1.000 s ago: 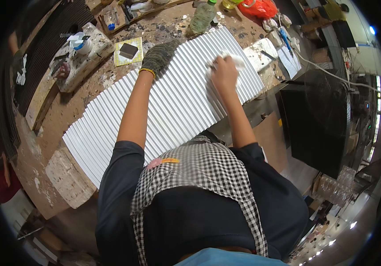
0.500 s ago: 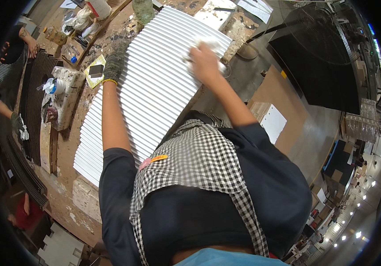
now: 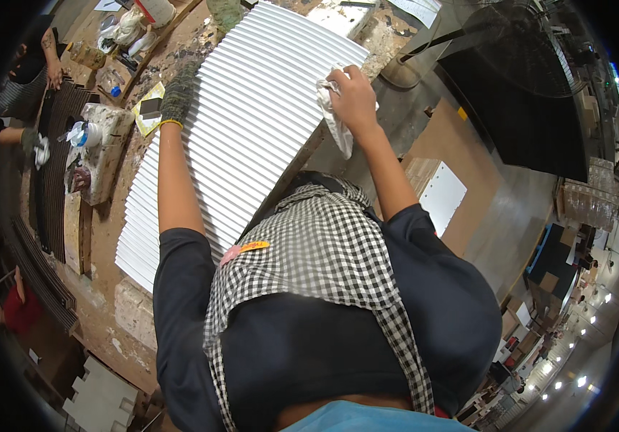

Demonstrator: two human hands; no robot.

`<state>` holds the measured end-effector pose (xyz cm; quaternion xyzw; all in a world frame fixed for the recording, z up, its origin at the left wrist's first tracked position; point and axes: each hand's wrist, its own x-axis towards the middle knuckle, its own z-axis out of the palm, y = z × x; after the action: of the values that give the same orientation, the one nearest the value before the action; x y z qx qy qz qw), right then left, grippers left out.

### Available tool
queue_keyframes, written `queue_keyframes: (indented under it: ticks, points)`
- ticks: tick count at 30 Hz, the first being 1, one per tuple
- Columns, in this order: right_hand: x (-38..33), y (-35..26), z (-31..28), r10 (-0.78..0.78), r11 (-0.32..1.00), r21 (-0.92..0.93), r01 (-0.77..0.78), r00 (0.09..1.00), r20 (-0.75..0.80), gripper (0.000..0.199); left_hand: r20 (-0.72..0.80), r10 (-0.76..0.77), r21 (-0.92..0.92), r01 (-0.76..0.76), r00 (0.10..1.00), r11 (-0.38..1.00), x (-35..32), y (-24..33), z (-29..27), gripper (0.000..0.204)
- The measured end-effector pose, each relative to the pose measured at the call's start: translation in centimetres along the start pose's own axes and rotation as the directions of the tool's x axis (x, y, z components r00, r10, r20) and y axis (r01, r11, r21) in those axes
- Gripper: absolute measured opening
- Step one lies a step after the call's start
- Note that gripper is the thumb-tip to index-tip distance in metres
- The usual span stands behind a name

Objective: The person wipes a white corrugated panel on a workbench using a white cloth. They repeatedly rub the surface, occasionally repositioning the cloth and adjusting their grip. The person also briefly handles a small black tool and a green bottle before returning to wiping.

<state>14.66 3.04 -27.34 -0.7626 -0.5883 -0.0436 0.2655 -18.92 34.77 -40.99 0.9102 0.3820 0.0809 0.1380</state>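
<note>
Fingers of the right hand (image 3: 355, 97) are bunched around a crumpled white cloth (image 3: 333, 115), its loose end hanging below the fist; that grip sits at the near right edge of the white ribbed panel (image 3: 252, 122), probably so the cloth can run along the ridges there. The left hand (image 3: 178, 97), in a dark speckled glove with a yellow cuff, lies flat with fingers pressed down on the far left edge of the same panel, apparently steadying it; it clasps nothing. The panel lies slantwise on the paint-stained worktop (image 3: 119, 209), its long side running from the person's chest out toward the top of the view. Just left of the panel, beside the gloved hand, is a yellow square with a dark block (image 3: 151, 109) on it. Farther left of the panel stands a spattered block carrying a spray bottle (image 3: 79, 135). Beyond that, another person's hand (image 3: 36, 147) works on dark ribbed strips (image 3: 54, 173).
</note>
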Motion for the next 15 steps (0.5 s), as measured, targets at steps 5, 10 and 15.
queue_keyframes:
  ticks: [5,10,15]
  points:
    - [-4.1,5.4,-3.4,0.365,0.876,-0.449,-0.177,0.853,0.374,0.018,-0.09,0.08,0.225,-0.058,0.993,0.973,-2.1,-0.1,0.4,0.053]
    - [-3.2,3.3,-10.1,0.413,0.87,0.01,-0.493,0.74,0.531,0.035,-0.329,-0.145,-0.586,-0.081,0.933,0.806,-3.7,12.8,-4.7,0.04]
    - [-0.6,-4.0,-5.3,0.194,0.736,0.556,-0.388,0.906,0.376,0.048,-0.023,-0.027,-0.951,-0.014,0.999,0.307,-9.2,27.2,-9.8,0.045]
